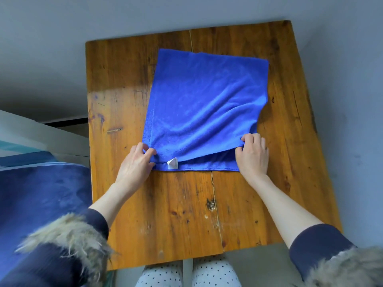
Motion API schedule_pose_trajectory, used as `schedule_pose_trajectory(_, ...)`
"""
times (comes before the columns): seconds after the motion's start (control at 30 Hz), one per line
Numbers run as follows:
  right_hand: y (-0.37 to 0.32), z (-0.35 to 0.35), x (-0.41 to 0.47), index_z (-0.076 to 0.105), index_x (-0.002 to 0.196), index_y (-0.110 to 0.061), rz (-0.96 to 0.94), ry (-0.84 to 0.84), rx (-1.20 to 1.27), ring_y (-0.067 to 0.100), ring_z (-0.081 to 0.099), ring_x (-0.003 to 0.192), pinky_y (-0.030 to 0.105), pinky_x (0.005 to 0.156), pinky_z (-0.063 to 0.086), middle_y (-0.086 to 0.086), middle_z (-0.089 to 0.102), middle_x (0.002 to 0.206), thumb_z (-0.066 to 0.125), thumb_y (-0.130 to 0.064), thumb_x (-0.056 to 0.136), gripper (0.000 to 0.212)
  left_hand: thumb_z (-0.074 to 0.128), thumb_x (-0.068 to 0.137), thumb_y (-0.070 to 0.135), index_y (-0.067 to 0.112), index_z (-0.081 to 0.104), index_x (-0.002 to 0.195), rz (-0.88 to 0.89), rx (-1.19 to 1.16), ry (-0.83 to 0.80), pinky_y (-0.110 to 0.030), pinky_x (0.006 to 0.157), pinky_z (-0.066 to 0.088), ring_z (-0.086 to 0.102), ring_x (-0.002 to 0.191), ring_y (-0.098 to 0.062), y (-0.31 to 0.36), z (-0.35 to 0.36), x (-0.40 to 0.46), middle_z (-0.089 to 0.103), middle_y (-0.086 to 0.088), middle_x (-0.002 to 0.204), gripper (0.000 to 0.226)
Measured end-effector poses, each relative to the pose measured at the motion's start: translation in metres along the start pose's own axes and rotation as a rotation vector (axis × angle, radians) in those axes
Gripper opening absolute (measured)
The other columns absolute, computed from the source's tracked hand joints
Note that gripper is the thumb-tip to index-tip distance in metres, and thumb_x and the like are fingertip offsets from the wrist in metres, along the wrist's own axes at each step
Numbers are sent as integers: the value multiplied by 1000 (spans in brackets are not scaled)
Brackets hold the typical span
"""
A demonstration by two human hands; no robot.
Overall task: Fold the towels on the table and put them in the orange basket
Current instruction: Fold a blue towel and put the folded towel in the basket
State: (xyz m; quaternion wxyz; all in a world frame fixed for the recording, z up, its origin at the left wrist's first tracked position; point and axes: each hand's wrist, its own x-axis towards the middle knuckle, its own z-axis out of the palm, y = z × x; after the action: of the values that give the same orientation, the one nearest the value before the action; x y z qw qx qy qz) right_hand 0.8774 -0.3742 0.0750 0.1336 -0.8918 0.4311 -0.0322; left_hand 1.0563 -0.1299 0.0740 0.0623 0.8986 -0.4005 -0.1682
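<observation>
I see a bright blue microfibre towel (pixel 205 108) lying folded over on the worn orange-brown wooden table (pixel 116 96), sitting roughly centre to 1 o'clock on the tabletop, upper layer creased with diagonal wrinkles running toward 4 o'clock. Lower layer sticks out as a narrow strip along the near edge, at 6 o'clock of the towel. Small white care label (pixel 172 163) pokes out on that strip, toward 7 o'clock

Left hand (pixel 135 163) at the towel's 7 o'clock corner, fingers curled, thumb and fingertips pinching the upper layer's corner. Right hand (pixel 252 155) at the 5 o'clock corner, fingers bent and clamped on the upper layer's edge, lifting it slightly so a gap shows between layers

Both forearms bare, dark navy sleeves (pixel 319 243) pushed up, pale fur trim (pixel 68 233) at the frame's 7 and 5 o'clock. White spotted trousers (pixel 186 274) at 6 o'clock under the table edge. Dark blue fabric surface (pixel 41 193) at 9 o'clock beside the table. Grey floor (pixel 51 48) all around
</observation>
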Motion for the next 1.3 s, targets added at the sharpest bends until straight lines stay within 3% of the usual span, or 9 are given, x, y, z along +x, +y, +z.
schedule_pose_trajectory(0.17,11,-25,0,58,92,-5,-91,231,99,31,53,86,43,66,44,12,59,96,52,3,76,19,63,82,1,1,61,93,68,-50,151,-36,50,47,54,81,-32,2,-12,-2,56,-14,91,11)
schedule_pose_trajectory(0.33,35,-27,-28,61,88,-5,-220,269,-25,27,54,81,32,67,35,9,62,88,44,-1,78,20,56,82,0,1,59,86,210,-61,258,-37,54,48,52,79,-29,-4,-19,-25,60,-12,90,6)
schedule_pose_trajectory(0.4,41,-19,-40,62,87,-6,-234,239,-73,28,55,79,32,65,34,8,62,85,45,-4,80,19,53,79,3,3,59,85,230,-31,228,-38,52,48,52,76,-29,-9,-11,-35,59,-11,89,8)
schedule_pose_trajectory(0.6,53,-3,-63,64,87,-1,-190,63,-2,31,58,80,38,62,51,12,63,84,63,4,82,7,64,80,-3,4,61,89,179,14,57,-34,33,42,54,75,-30,-17,8,-42,56,-11,86,12)
schedule_pose_trajectory(0.93,58,3,-90,59,89,-2,-334,-102,70,25,57,84,30,67,51,9,58,86,68,0,79,14,58,86,1,3,60,95,213,-63,35,-43,53,51,55,80,-32,-24,7,-42,57,-13,90,9)
schedule_pose_trajectory(1.07,66,5,-94,61,90,-2,-392,-155,14,25,56,86,28,65,53,10,55,89,75,-9,74,22,56,85,-5,4,55,92,199,-64,55,-43,50,50,54,74,-32,-27,3,-43,55,-13,86,11)
schedule_pose_trajectory(1.2,70,7,-91,63,91,0,-440,-128,-47,25,57,84,28,61,54,12,56,89,73,1,74,19,60,81,-6,3,59,91,256,-19,70,-36,45,49,54,72,-30,-30,-7,-44,54,-14,93,14)
schedule_pose_trajectory(1.3,69,8,-91,64,87,2,-454,-101,-69,26,59,81,29,60,54,13,58,86,72,8,71,19,65,78,-8,0,66,99,315,22,70,-40,46,51,56,79,-33,-32,-8,-45,56,-15,93,23)
